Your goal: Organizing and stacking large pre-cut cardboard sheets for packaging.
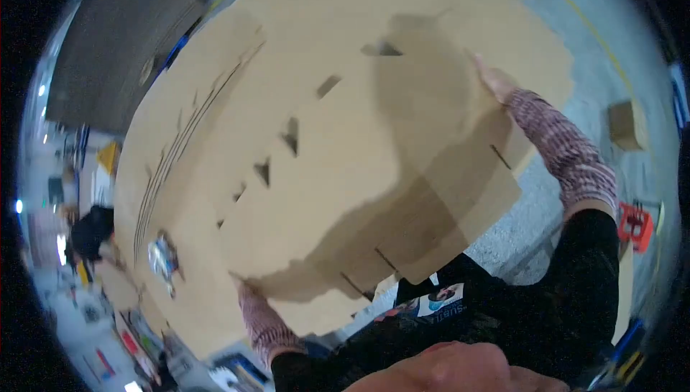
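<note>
A large brown cardboard sheet (338,183) lies in front of me, with short dark slits along its near edge. A row of dark triangular and slanted gaps runs along its far side. My right hand (499,84) grips its far right edge; the fingers are partly blurred. At the near left corner, my left hand (246,285) grips the edge, with most of its fingers hidden. Beneath and beyond spreads a wider cardboard surface (316,18), marked on the left by long curved dark lines. Shadows fall across both.
A shiny silver-and-white item (164,257) rests on the cardboard at left. A person in black (93,234) is at the far left. To the right, a small cardboard box (627,124) and a red-orange crate (635,226) sit on the grey floor (596,54). A dark brown panel (115,39) stands upper left.
</note>
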The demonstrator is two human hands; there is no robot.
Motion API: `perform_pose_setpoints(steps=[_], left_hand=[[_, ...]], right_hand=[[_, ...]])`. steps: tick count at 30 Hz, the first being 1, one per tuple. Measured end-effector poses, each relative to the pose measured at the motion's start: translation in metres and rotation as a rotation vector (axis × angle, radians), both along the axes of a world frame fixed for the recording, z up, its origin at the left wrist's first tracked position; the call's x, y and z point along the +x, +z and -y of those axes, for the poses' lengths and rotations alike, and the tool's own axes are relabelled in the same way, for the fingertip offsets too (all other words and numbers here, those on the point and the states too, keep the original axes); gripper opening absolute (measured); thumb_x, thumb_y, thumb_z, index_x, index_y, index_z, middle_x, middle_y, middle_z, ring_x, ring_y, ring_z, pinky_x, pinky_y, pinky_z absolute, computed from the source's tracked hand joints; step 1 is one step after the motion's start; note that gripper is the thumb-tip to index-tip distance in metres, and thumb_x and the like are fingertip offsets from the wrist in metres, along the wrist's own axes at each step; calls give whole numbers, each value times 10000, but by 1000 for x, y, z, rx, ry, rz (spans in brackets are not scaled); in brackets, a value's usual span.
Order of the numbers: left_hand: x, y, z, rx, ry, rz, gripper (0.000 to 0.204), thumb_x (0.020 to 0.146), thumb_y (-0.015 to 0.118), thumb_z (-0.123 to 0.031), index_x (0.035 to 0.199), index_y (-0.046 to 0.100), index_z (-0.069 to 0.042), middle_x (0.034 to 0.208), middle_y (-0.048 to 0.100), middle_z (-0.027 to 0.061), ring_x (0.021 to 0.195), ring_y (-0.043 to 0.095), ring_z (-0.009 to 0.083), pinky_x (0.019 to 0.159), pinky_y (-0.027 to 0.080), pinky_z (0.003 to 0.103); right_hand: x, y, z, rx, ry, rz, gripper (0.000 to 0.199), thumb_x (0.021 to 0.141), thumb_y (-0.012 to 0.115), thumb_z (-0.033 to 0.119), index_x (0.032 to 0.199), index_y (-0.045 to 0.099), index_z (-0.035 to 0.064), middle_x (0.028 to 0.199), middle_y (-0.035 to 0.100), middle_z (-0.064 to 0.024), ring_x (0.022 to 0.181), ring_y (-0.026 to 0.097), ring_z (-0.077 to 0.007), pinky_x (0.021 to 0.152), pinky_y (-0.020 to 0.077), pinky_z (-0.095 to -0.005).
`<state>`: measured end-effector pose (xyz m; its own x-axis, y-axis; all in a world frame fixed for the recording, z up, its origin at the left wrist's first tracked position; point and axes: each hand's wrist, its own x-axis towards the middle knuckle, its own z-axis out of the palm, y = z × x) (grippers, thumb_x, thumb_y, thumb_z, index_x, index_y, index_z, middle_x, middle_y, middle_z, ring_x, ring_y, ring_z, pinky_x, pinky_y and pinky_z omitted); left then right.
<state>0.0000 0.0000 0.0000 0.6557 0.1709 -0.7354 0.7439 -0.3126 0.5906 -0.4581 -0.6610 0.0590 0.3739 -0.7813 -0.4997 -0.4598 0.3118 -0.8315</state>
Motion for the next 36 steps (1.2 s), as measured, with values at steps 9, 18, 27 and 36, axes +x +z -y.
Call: perform_pose_setpoints(steps=[9, 18, 27, 36], left_hand=[[18, 0, -72, 1226, -735, 46, 599, 814, 299, -491, 1216, 309, -47, 1253, 271, 211, 1106, 325, 353, 854, 323, 465], [-176, 106, 103, 1156, -595, 1389, 478, 823, 412, -356, 1185, 349, -50, 1209, 329, 211, 1104, 329, 351, 882, 308, 428], [-481, 102, 204, 520, -6, 730, 702, 761, 561, -308, 1237, 188, 48, 1261, 250, 212, 1166, 253, 284, 970, 188, 360], [-492, 65, 288, -701, 276, 104, 761, 609, 550, -610, 1176, 337, -149, 1167, 365, 84, 1014, 385, 286, 819, 343, 478]], right_hand=[[36, 42, -34, -42, 64, -116, 771, 766, 217, 619, 1216, 309, -1, 1255, 309, -162, 1142, 312, -245, 936, 249, -353], [8, 101, -48, 60, 234, -182, 711, 808, 180, 555, 1277, 147, 21, 1327, 166, -127, 1231, 112, -224, 981, 128, -339], [-23, 36, -26, 453, 265, 304, 816, 711, 376, 632, 1215, 301, -5, 1248, 321, -155, 1147, 305, -262, 919, 260, -344], [-38, 17, -11, 426, 383, 331, 732, 660, 621, 402, 1134, 348, -85, 1120, 417, -221, 1053, 400, -274, 865, 328, -337]])
